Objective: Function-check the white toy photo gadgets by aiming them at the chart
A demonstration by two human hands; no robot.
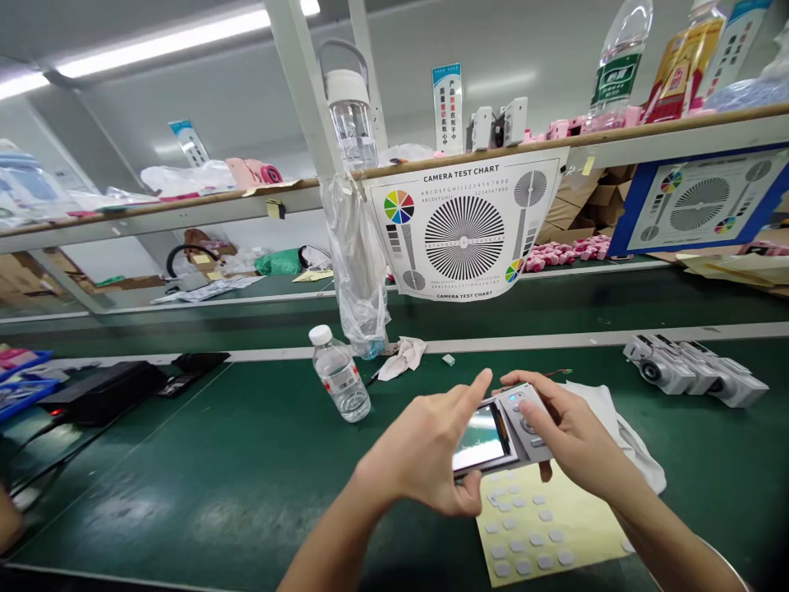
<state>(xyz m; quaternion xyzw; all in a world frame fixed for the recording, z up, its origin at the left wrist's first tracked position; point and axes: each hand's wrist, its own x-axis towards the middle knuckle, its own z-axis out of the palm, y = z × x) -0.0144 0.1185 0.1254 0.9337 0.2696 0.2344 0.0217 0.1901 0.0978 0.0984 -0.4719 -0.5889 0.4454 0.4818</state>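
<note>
A small silver digital camera (525,421) is held above the bench, its lit screen and buttons facing me. My left hand (425,448) grips its left end, with the thumb below and a finger along the top. Around the right end is my right hand (570,427), its thumb on the buttons beside the screen. Under the camera lies a yellow sheet (523,526) bearing rows of small pale stickers. A white cloth (641,452) lies partly behind my right hand. Facing me beyond the hands hangs a camera test chart (465,230).
Several whitish cameras (694,372) sit at the right of the green bench (203,485). A water bottle (341,378) stands left of my hands, near a crumpled tissue (403,358). A black box (104,395) with cables is at far left. Overhead runs a shelf (296,196) holding bottles.
</note>
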